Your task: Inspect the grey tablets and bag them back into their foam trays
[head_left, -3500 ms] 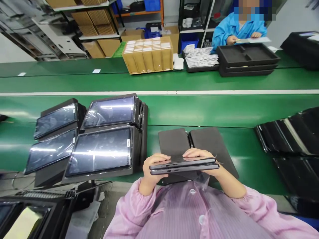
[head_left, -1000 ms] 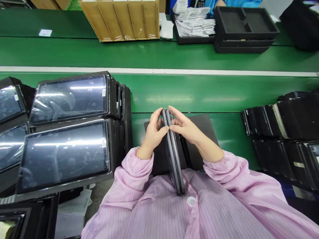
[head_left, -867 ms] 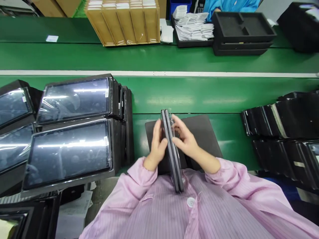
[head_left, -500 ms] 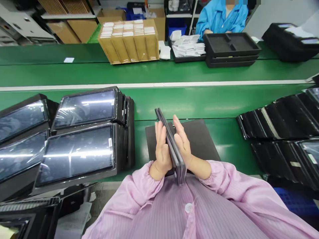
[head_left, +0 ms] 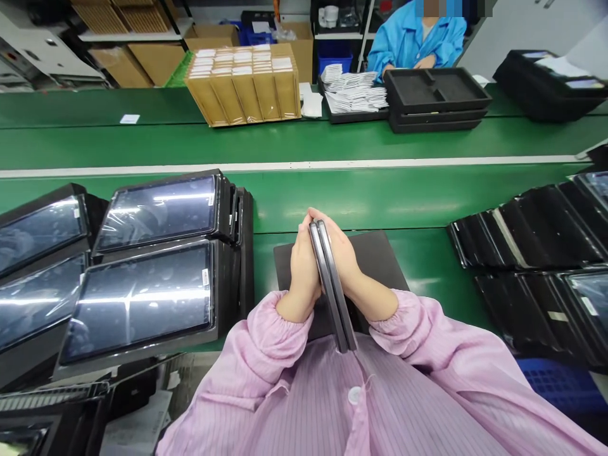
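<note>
Two thin dark tablets (head_left: 330,288) stand on edge, face to face, with their long edges toward me. My left hand (head_left: 304,263) lies along their left side and my right hand (head_left: 341,253) along their right side. Both hands press the pair between the palms, and the fingertips come together at the far end. The near end of the pair is close to my shirt. Below them, a flat dark pad (head_left: 382,269) rests on the green bench (head_left: 280,199). The faces of the held tablets are hidden.
At left, tablets (head_left: 142,304) lie screen up on black foam trays (head_left: 247,253). Rows of black tablets (head_left: 541,234) lean at right. Across the bench are a cardboard box (head_left: 247,101), white packets (head_left: 354,92), stacked black trays (head_left: 437,95) and a person in blue (head_left: 403,38).
My fingers have moved from pointing up, nearly flat, to closing around the far end of the tablets. The pair now sits more level, its top edges facing me.
</note>
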### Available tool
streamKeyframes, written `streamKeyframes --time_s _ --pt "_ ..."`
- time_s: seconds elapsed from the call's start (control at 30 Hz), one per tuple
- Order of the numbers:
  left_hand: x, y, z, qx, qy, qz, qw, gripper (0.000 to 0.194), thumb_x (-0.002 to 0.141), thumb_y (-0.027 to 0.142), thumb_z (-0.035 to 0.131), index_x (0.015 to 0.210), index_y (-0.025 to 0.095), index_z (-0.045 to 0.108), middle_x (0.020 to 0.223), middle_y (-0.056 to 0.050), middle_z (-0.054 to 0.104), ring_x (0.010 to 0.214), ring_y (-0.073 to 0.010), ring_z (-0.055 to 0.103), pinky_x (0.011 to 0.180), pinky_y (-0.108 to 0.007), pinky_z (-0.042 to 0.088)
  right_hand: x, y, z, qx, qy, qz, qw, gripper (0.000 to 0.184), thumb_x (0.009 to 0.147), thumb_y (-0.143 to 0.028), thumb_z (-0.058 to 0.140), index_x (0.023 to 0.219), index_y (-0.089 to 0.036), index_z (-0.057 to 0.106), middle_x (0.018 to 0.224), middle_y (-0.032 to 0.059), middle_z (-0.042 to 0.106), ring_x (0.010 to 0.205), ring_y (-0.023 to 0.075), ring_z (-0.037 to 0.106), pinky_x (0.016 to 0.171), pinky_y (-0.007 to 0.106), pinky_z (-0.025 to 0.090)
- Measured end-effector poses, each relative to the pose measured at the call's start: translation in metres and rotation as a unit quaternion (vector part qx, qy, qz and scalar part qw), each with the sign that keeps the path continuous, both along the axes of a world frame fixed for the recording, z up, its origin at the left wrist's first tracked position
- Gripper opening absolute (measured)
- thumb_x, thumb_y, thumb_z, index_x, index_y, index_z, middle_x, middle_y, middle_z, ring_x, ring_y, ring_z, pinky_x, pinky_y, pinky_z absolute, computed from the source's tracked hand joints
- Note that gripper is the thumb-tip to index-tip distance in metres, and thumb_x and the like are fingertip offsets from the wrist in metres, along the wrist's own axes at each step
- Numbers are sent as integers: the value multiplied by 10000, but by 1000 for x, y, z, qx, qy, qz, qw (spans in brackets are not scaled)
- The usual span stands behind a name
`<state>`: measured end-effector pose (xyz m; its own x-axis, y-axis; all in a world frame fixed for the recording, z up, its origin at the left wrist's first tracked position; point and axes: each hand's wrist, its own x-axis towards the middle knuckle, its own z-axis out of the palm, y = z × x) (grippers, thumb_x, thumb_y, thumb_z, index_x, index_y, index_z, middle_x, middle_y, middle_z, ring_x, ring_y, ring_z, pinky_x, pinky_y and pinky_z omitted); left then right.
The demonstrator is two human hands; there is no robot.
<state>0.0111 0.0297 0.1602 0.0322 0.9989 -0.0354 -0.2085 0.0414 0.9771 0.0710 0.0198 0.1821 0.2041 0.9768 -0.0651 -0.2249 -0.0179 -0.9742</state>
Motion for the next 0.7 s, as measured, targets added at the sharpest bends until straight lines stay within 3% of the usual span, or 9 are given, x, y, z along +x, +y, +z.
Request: streamKeyframes --time_s 0.3,0.57,0.7 --pt "2 7 18 -59 -17 -8 998 448 932 475 371 1186 182 595 1268 -79 609 1258 -267 496 1083 -415 391 3 11 -8 9 21 -16 1000 410 888 -382 416 1232 -220 568 1239 34 609 1166 186 553 1055 345 412" --pt "6 -1 34 -137 -5 11 990 380 962 329 318 1222 180 551 1330 -72 569 1273 -186 482 1108 -346 337 5 6 -2 -23 51 -24 998 410 848 -384 466 1181 -184 599 1199 51 638 1086 201 598 1000 352 453" --pt "5 -13 33 -98 24 15 995 382 956 342 305 1217 197 544 1324 -73 567 1251 -180 495 1071 -332 366 8 -2 0 -13 71 -5 997 422 832 -396 502 1188 -191 599 1285 53 586 1161 214 554 1018 352 430"
